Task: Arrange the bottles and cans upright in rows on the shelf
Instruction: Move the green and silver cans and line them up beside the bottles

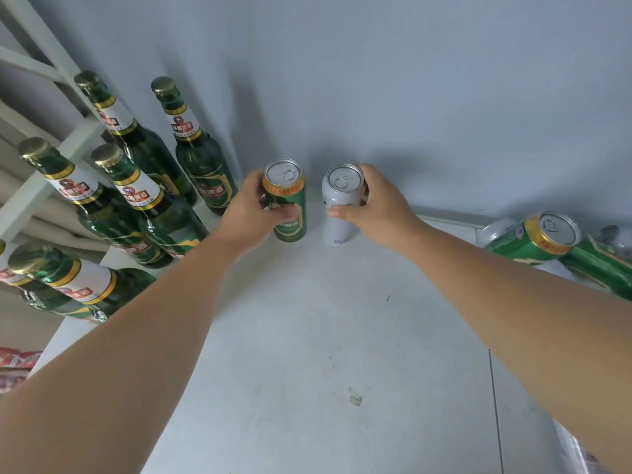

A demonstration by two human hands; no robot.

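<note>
At the back edge of the white shelf (325, 336), we see a left hand (249, 206) wrapped round an upright green can (289, 230) and a right hand (376, 203) wrapped round an upright white can (338, 234). The two cans sit near each other but apart. Each hand's fingers (285, 212) curl about the can's middle, thumb in front. We cannot tell whether the bases rest on the shelf or hang just above it. We judge the cans, tabs unpulled, to be full: moderately heavy, stiff while sealed, smooth and a little slippery, easily dented if knocked over. A grip round the mid-body, as here, looks soundest. Toward the shelf's left edge, green glass bottles (201, 159) stand capped and upright in rows. We take them for heavier and breakable, best held at the body rather than the neck. At the right edge more cans (533, 241) lie on their sides, not yet stood up. The shelf is flat, pale and faintly scuffed, with a small scrap (355, 400) toward its front. A plain grey-blue wall (376, 80) closes the back, a white frame (44, 179) rises at the left, and red packets (17, 364) show below the left edge.
</note>
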